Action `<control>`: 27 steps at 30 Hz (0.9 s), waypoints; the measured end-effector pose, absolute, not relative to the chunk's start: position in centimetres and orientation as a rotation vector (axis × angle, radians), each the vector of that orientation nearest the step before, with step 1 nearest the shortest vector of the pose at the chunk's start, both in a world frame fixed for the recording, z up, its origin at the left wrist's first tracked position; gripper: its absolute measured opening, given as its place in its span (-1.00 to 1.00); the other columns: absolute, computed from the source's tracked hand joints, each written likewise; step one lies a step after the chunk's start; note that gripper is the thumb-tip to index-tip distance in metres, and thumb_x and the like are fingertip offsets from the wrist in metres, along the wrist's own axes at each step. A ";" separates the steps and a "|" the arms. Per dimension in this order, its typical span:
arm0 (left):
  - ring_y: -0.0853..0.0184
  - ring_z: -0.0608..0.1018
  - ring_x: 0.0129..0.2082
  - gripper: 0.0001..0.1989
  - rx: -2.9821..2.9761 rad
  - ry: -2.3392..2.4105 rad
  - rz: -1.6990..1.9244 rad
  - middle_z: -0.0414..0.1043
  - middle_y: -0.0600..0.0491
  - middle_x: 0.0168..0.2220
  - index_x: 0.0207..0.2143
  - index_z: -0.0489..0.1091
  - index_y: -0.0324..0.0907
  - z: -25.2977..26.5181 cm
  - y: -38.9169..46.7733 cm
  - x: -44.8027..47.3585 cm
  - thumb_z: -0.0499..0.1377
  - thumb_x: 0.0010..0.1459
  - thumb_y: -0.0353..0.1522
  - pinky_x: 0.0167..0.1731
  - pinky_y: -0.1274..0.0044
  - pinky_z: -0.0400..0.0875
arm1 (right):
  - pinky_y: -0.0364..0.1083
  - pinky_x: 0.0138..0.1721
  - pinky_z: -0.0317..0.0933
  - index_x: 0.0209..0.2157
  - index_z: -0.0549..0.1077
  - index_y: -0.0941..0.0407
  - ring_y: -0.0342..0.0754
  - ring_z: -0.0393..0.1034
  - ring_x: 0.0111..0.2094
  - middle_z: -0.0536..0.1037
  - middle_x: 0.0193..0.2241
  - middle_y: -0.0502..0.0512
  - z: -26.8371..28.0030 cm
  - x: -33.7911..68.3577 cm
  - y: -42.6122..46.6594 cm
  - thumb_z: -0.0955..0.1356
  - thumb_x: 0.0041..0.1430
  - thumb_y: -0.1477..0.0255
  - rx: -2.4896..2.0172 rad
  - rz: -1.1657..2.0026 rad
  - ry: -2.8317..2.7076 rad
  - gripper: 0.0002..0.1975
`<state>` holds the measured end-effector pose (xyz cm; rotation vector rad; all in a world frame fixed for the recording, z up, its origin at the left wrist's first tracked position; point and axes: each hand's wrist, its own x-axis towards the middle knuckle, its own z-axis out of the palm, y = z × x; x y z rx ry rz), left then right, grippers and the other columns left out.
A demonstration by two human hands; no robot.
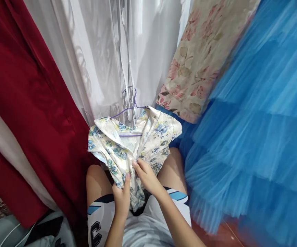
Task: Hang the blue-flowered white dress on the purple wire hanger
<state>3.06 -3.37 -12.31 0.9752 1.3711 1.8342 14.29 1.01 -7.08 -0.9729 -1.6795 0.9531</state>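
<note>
A white collared blouse (161, 132) with blue, green and yellow flowers hangs in front of me, its lower part between my thighs. Inside its neck is a thin purple hanger (122, 112), whose hook meets white ribbons above. My left hand (122, 195) grips the cloth at the blouse's lower front, thumb on top. Higher up and to the right, my right hand (145, 174) pinches the front edge just below the V of the collar. Parts of the fingers of both hands are hidden by the fabric.
White drapes (148, 44) with hanging ribbons (124, 65) stand straight ahead. Red cloth (42, 113) hangs on the left. To the right are a beige floral fabric (189, 68) and a blue layered tulle skirt (240, 137). A grey surface with a white cable (12, 230) is at lower left.
</note>
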 end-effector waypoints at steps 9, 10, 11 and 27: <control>0.03 0.51 0.05 -0.54 0.939 1.419 1.821 0.51 -0.20 -0.02 -0.04 0.49 -0.30 -12.5 -3.7 3.4 0.32 0.06 -0.21 -0.04 0.37 0.47 | -0.15 -0.54 0.02 -0.44 0.22 0.07 -0.17 0.08 -0.65 0.23 -0.70 -0.14 -7.5 16.3 0.5 0.18 0.34 0.20 -0.893 1.170 -1.477 -0.69; 0.03 0.51 0.05 -0.52 0.922 1.394 1.800 0.51 -0.21 -0.02 -0.02 0.48 -0.30 -12.4 -3.7 3.5 0.32 0.06 -0.21 -0.04 0.37 0.47 | -0.16 -0.57 0.00 -0.43 0.23 0.07 -0.17 0.07 -0.68 0.23 -0.71 -0.15 -7.5 16.3 0.6 0.19 0.33 0.24 -0.871 1.205 -1.444 -0.72; 0.03 0.51 0.05 -0.51 0.912 1.369 1.778 0.51 -0.21 -0.02 0.00 0.47 -0.30 -12.2 -3.6 3.7 0.33 0.05 -0.21 -0.04 0.37 0.47 | -0.17 -0.60 -0.03 -0.44 0.23 0.07 -0.19 0.06 -0.70 0.23 -0.73 -0.16 -7.4 16.2 0.7 0.20 0.30 0.27 -0.850 1.251 -1.396 -0.75; 0.12 0.33 0.20 -0.30 1.049 1.346 2.154 0.14 -0.19 0.25 0.19 0.08 -0.10 -11.9 -4.6 5.0 0.32 0.05 -0.30 0.14 0.32 0.29 | -0.22 -0.70 -0.30 -0.47 0.41 0.17 -0.30 -0.13 -0.76 0.24 -0.79 -0.15 -5.8 17.2 -0.1 0.38 0.07 0.30 -0.733 1.614 -0.992 -0.78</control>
